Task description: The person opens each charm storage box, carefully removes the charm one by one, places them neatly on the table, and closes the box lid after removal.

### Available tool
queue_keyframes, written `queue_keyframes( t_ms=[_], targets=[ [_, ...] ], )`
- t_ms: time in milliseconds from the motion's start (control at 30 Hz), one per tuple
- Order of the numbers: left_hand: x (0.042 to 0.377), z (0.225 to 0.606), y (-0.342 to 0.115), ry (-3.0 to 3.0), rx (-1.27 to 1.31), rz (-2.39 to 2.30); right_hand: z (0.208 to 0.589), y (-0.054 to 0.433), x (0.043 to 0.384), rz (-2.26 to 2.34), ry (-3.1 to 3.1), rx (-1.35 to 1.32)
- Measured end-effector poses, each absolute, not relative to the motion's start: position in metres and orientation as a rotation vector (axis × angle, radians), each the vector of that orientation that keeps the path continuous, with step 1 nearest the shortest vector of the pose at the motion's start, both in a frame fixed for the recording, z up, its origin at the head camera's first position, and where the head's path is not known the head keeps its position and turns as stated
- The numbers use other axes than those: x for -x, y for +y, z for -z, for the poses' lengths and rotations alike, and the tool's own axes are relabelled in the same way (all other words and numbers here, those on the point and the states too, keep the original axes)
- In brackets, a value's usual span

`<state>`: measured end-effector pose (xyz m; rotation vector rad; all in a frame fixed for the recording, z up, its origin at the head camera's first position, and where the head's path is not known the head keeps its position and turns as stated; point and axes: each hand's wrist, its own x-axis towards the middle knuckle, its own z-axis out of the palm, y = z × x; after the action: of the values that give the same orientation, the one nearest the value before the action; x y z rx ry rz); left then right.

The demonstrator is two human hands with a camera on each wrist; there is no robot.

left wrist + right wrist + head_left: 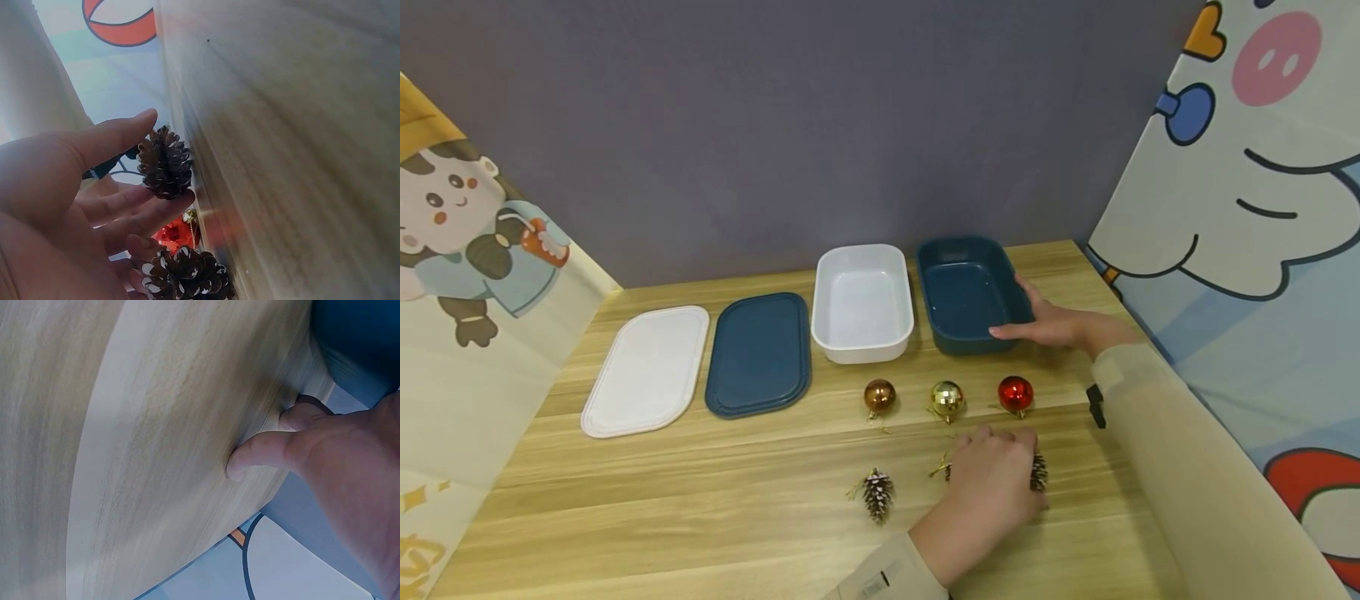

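My left hand reaches down over two pine cones lying on the table. Between its thumb and fingertips is the right-hand pine cone; a second pine cone lies beside the other fingers. A third pine cone with a gold string lies to the left. My right hand holds the near right corner of a dark blue container, thumb over the near side and fingers along the right wall. In the right wrist view, fingers of that hand reach down to the wood beside the container.
A white container stands left of the blue one. Farther left lie a blue lid and a white lid. Brown, gold and red ball ornaments line up before the containers. Walls border the table.
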<state>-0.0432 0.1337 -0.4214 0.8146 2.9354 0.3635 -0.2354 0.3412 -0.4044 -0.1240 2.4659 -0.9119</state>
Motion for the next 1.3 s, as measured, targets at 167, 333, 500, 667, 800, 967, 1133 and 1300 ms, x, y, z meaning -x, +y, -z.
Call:
queue_keyframes(
  t_ms=[167, 333, 500, 667, 800, 967, 1133, 1300],
  targets=[
    [0.0425, 0.4212, 0.1335, 2.938, -0.817, -0.368, 0.407, 0.3424, 0.2368, 0.907, 2.47, 0.118],
    [0.0418, 0.4207, 0.1328, 2.94, -0.835, -0.346, 0.4079, 0.3433, 0.2368, 0.906, 2.471, 0.116],
    [0.0412, 0.4185, 0.1311, 2.933, -0.845, -0.285, 0.4063, 0.3427, 0.2357, 0.916, 2.462, 0.115],
    [0.0428, 0.4166, 0.1288, 2.925, -0.852, -0.271, 0.4056, 0.3442, 0.2366, 0.924, 2.447, 0.104],
    [0.045, 0.4171, 0.1283, 2.929, -0.85, -0.283, 0.4062, 0.3444, 0.2372, 0.919, 2.457, 0.105],
    [0.0461, 0.4173, 0.1314, 2.915, -0.845, -0.283, 0.4101, 0.3459, 0.2397, 0.919, 2.459, 0.091],
    [0.0466, 0.4191, 0.1335, 2.923, -0.845, -0.276, 0.4045, 0.3424, 0.2348, 0.921, 2.462, 0.119],
    [0.047, 0.42, 0.1342, 2.919, -0.839, -0.275, 0.4077, 0.3435, 0.2372, 0.929, 2.456, 0.102]
  ],
)
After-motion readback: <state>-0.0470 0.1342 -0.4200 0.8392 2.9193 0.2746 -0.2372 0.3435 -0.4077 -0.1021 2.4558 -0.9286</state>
